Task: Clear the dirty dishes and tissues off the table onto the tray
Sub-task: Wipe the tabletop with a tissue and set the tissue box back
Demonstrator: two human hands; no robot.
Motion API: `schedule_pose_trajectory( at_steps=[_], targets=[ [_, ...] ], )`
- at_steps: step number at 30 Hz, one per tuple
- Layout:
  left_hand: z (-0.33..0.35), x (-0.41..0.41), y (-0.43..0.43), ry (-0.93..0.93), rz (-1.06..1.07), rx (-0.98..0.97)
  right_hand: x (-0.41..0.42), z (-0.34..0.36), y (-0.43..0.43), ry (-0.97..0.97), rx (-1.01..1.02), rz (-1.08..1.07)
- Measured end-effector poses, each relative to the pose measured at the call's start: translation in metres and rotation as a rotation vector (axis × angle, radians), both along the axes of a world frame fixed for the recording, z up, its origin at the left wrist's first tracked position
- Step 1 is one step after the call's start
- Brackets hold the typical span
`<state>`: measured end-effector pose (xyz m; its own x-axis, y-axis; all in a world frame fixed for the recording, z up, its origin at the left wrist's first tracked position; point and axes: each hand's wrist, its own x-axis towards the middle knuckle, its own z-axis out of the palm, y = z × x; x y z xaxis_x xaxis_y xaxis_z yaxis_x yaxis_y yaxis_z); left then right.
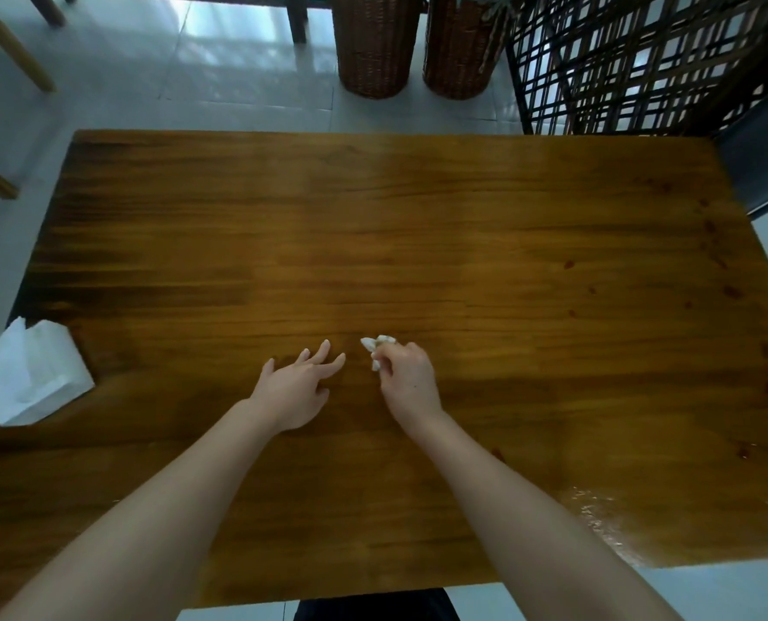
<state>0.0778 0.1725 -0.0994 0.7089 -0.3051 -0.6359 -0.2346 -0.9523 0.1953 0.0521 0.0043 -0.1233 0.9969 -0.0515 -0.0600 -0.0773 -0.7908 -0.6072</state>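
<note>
Right hand (407,378) — fingers curled, pinching a crumpled white tissue (378,346) — held low over the middle of the wooden table (463,226), toward its near edge. Left hand (297,387) just beside it, fingers spread and relaxed, holding nothing. A white tissue pack (30,374) lies at the table's left edge — well apart from both hands.
</note>
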Motion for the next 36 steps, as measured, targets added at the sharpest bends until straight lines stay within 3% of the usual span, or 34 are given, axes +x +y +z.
schedule_pose_trajectory(
  at_steps=[4, 11, 15, 22, 26, 29, 36],
  targets=[
    [0.000, 0.002, 0.003, 0.019, -0.004, -0.007, -0.009, 0.001, -0.039, 0.007, -0.039, 0.049],
    [0.001, 0.001, 0.004, 0.010, -0.025, 0.004, -0.050, -0.002, -0.113, 0.015, -0.062, -0.138],
    [0.006, -0.001, 0.000, 0.030, -0.020, 0.020, -0.076, 0.002, -0.110, 0.003, -0.035, -0.228],
    [0.020, -0.004, -0.011, 0.039, -0.026, 0.078, -0.133, 0.006, -0.056, 0.025, -0.007, -0.079],
    [0.023, -0.012, -0.015, -0.012, -0.026, 0.097, -0.146, 0.013, -0.063, -0.001, -0.029, 0.054],
    [0.022, -0.021, -0.020, -0.057, -0.016, 0.103, -0.145, 0.015, -0.080, 0.087, -0.044, 0.091],
    [0.013, -0.071, -0.033, -0.062, -0.067, 0.039, -0.139, 0.009, -0.148, 0.137, -0.026, -0.308]
  ],
)
